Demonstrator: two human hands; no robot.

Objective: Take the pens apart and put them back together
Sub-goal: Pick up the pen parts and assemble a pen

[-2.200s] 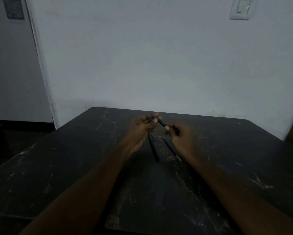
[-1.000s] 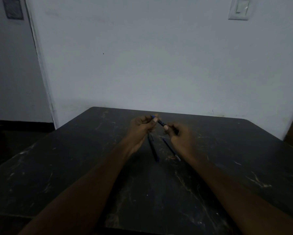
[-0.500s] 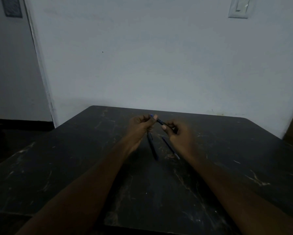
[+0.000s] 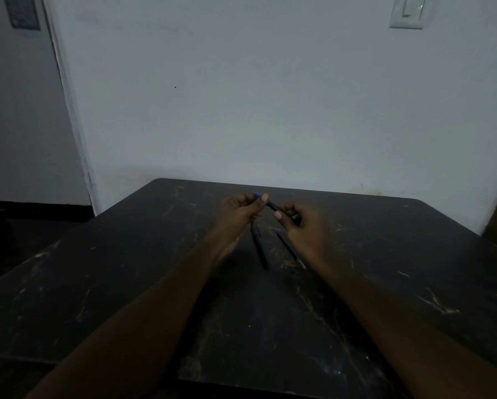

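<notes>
both hands up over the dark table (image 4: 126, 283), and they share one pen between them. the left hand (image 4: 237, 214) pinches the far end of the held pen (image 4: 271, 206), thumb and fingers closed on it, a bit of blue tip poking out just past the left thumb. the right hand (image 4: 304, 226) grips the other end, thumb pressed on the barrel, fingers curled around behind it. so both hands are clamped on that same pen, knuckles close, the short dark stretch of barrel bridging the gap between the thumbs. whether the pen is in one piece or partly pulled open, can't tell, the light is too dim.

down on the table, below the hands, two more slim pieces. a dark pen (image 4: 259, 249) lies just under the left hand's heel, running toward the person. beside it, nearer the right wrist, a thinner stick (image 4: 290, 249) with a pale tip lies at a slant, close to the right hand's underside. the two are apart at the near ends, closer at the far ends. forearms stretch in from the bottom edge.
</notes>
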